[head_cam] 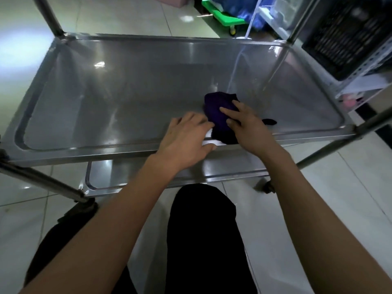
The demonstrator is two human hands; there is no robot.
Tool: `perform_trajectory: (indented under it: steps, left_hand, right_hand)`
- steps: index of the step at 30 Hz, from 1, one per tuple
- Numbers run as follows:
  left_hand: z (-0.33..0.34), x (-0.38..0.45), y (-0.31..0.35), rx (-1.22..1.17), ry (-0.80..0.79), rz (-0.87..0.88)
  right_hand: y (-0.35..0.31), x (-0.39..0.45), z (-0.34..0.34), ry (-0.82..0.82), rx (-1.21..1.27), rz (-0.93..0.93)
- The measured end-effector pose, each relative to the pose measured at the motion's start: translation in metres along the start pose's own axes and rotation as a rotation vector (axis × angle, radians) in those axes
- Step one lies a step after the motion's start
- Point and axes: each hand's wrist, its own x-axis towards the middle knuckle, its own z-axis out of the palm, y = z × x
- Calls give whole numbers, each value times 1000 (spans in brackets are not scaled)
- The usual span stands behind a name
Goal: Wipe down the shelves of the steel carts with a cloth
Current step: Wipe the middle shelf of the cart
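Steel cart shelf fills the upper and middle frame, its raised rim running along the near edge at centre. A second, lower shelf shows beneath it at lower centre.

The cloth, dark purple and bunched, lies on the upper shelf right of centre, close to the near rim. A small dark tail of it trails out to the right of the right hand.

Right hand: fingers extended and laid flat over the cloth, pressing it to the steel; not curled round it. This reads as a wiping posture, the flat palm spreading pressure across the fabric.

Left hand: fingers loosely spread, tips at the left edge of the cloth, palm over the near rim. Something pale shows under its fingers at the rim; whether that is a second rag or a reflection cannot be told. The hand appears either to steady the cloth or to brace on the rim; no firm grasp is visible.

The person stands or crouches at the near long side, dark trousers at bottom centre, which puts the whole shelf within reach.

Judgement: wiping of the upper shelf is in hand; the lower shelf is probably outstanding.

Surroundings: a green wheeled dolly at upper centre, a black crate on racking at upper right.

Markings: no brand, label or legible writing is visible anywhere.
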Motion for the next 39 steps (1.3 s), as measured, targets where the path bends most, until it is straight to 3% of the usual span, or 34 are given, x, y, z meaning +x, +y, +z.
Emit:
perform_trajectory:
  steps: [6, 9, 11, 15, 22, 25, 32, 39]
  left_hand:
    - [7, 19, 15, 44, -9, -144]
    - [8, 28, 29, 155, 83, -172]
    - [8, 39, 42, 226, 122, -206]
    - [17, 57, 63, 150, 104, -180]
    - [40, 94, 115, 76, 51, -48]
    - [50, 105, 133, 99, 27, -86]
    - [58, 105, 133, 86, 89, -133]
    - [56, 97, 125, 23, 110, -102]
  right_hand:
    - [25, 7, -5, 57, -44, -46]
    - [40, 10, -12, 68, -118, -72]
    - [48, 11, -17, 39, -166, -116]
    - [64, 12, -33, -30, -168, -153]
    - [124, 2, -76, 48, -142, -59]
    - [153, -4, -96, 89, -123, -10]
    - [207, -5, -137, 180, -156, 141]
    - [206, 11, -131, 215, -172, 185]
